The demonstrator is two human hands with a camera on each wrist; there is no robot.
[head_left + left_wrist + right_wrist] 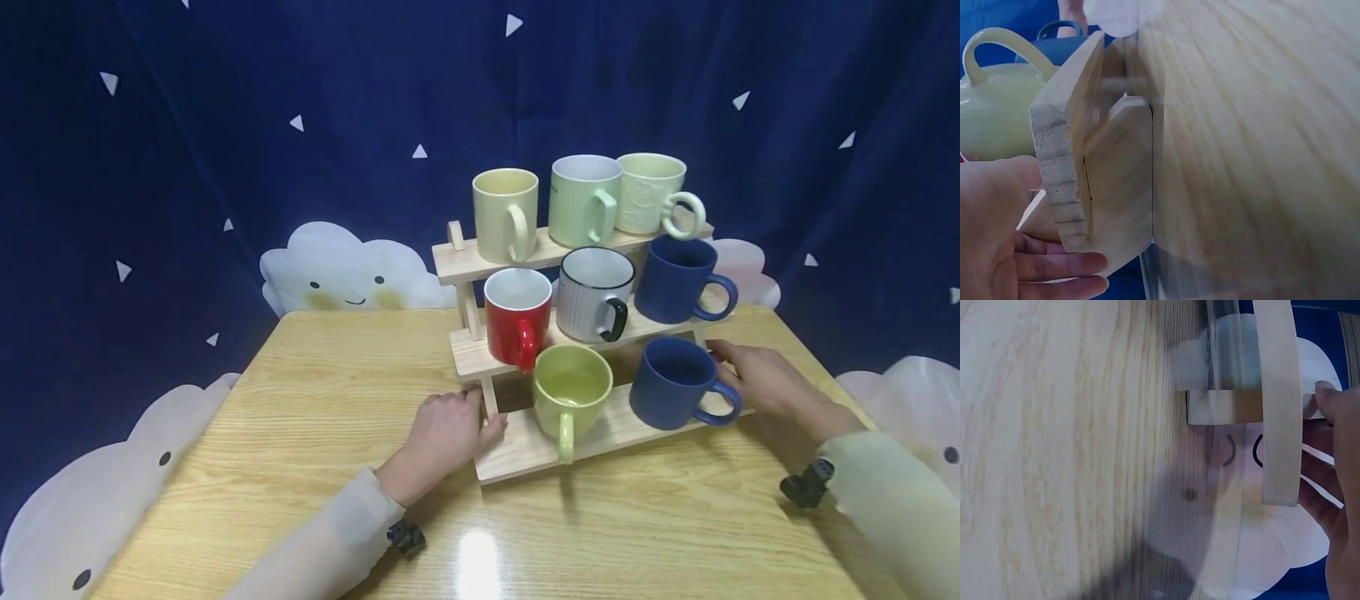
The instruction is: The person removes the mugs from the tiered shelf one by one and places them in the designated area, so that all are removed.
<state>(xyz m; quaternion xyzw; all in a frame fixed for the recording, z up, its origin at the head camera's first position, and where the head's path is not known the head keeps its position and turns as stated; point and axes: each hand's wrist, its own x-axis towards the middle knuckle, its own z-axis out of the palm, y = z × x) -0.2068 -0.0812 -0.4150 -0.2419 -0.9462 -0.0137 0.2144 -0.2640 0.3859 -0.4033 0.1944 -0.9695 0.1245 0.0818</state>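
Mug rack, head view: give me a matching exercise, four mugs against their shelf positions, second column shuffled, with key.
Things:
1. red mug
2. pale yellow mug
3. light green mug
4. white mug with black handle

Places:
A. bottom shelf, left
B. middle shelf, centre
C. top shelf, left
D. middle shelf, left

Pairs: 1-D, 2-C, 3-A, 4-B

All stand on the wooden rack, which the left hand and right hand hold at its two ends.

Even light, tabletop (480,550) glare, blurred wrist views.
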